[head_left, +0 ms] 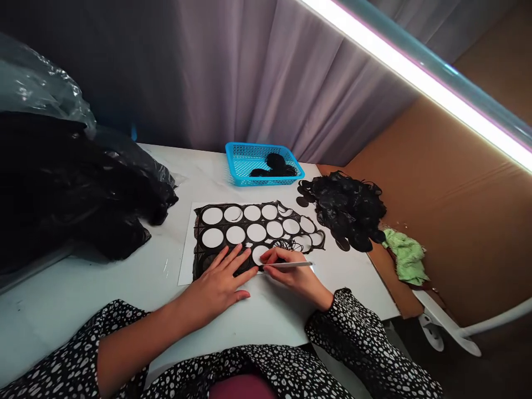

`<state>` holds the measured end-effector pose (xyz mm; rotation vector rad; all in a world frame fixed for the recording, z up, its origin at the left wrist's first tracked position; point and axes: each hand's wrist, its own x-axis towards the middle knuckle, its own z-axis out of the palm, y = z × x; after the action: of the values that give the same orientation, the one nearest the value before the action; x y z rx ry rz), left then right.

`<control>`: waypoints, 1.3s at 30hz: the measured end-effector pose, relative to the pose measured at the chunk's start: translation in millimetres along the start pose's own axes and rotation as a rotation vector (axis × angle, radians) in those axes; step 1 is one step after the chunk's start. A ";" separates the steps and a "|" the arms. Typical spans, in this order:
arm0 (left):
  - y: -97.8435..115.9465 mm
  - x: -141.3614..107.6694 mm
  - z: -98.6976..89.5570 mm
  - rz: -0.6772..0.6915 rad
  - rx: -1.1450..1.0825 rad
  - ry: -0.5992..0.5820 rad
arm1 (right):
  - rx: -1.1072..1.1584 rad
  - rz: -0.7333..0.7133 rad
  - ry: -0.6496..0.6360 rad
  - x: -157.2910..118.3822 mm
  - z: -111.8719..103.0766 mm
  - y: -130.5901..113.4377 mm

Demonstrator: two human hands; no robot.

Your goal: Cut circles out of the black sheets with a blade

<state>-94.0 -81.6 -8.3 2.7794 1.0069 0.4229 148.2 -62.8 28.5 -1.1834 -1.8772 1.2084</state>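
A: Where to look for the black sheet point(245, 224)?

B: Flat on the white backing point(188, 266), on the counter point(249, 327). Perforated with rows of round holes, white behind most. Mostly beyond both hands, with only the near-left part covered by the left hand point(222, 280).

A: And the pose on that side?

B: Palm down on the near-left part of the sheet, fingers spread, nothing gripped. Thumb angled out to the near side, off the sheet. Reaching in from near left of the sheet, with forearm bare below a patterned sleeve.

A: Other side?

B: With the right hand point(295, 271), pinching a slim pale tool point(297, 264), pen-style, fingers bunched close. Held at the near edge of the sheet, wrist bent inward, sleeve down to the wrist. Tool nearly level, working end toward a near-row hole, just beside the left index fingertip. Can't tell if touching the sheet.

A: Around the sheet?

B: Beyond it, a blue basket point(245, 181) with black bundles point(276, 163) inside. Right of it, a heap of black discs point(349, 208), then a green cloth point(405, 255). Left of it, a big black bag point(62, 183).
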 end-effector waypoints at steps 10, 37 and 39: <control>1.6 0.5 -1.9 -0.041 -0.068 -0.001 | -0.488 -0.187 -0.067 -7.1 11.8 3.0; 1.6 -44.5 -24.1 -0.071 0.014 0.035 | 0.132 0.106 -0.038 22.2 26.0 -19.2; 1.6 -44.5 -22.2 -0.075 0.011 0.035 | 0.284 0.187 -0.006 23.2 27.3 -18.0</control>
<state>-132.7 -110.4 3.8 2.7429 1.1205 0.4580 109.3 -55.3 34.5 -1.2153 -1.5604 1.5234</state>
